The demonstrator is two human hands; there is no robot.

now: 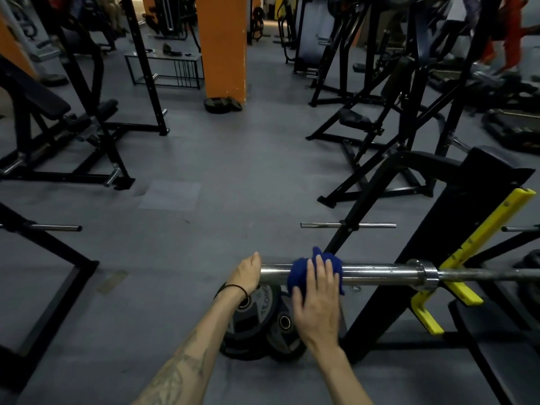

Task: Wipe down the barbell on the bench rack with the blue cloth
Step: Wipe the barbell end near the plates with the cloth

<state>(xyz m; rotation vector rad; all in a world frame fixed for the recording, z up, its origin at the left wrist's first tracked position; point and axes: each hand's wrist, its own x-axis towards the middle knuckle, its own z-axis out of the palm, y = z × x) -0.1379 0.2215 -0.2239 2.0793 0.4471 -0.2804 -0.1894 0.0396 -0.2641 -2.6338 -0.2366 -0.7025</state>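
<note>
Barbell (pixel 380 272): chrome bar lying level across the lower frame at about 4 o'clock, its collar seated against the yellow rack hook (pixel 455 283); the free sleeve end points toward 9 o'clock.
Cloth (pixel 301 271): blue, bunched over the sleeve near its free end, some of it hanging under the bar.
Right hand (pixel 317 299): laid over the cloth, fingers draped across the top of the bar and fairly straight; presses more than it clenches. Whether the thumb wraps beneath, cannot tell.
Left hand (pixel 248 271): at the very tip of the sleeve, fingers curled round the end, apparently steadying it.
Plates (pixel 257 320): two dark discs on the floor directly under the hands, at 6 o'clock.
Risk, cloth: with a loose flat press, a stroke toward the collar may leave the cloth behind or let it drop onto the plates.
Risk, bar: a hard push along the sleeve could spin it or shift the bar in its hook; likely the reason for the left hand's hold.
Risk, fingers: a fast stroke to 3 o'clock could run the fingers into the collar.
Risk, coverage: the underside may go unwiped if the cloth rides only on top.
</note>
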